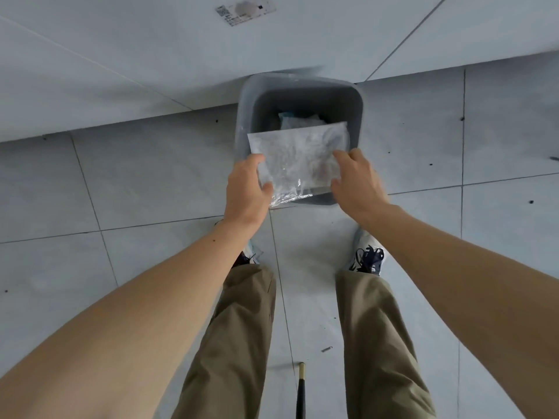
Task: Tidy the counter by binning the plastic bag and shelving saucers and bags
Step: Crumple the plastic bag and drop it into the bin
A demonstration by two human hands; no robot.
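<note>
A clear, crinkled plastic bag point(298, 158) is held flat over the mouth of a grey bin point(302, 92) that stands on the floor against the wall. My left hand point(246, 189) pinches the bag's near left edge, thumb on top. My right hand point(357, 179) grips its near right edge. The bag covers the near half of the bin's opening. Some crumpled wrapping lies at the bottom of the bin. No saucers, counter or shelf are in view.
Pale grey floor tiles point(151, 176) surround the bin, and a tiled wall point(181, 55) rises behind it. My two feet point(367, 258) stand just short of the bin. A dark stick with a brass end point(302, 388) lies on the floor between my legs.
</note>
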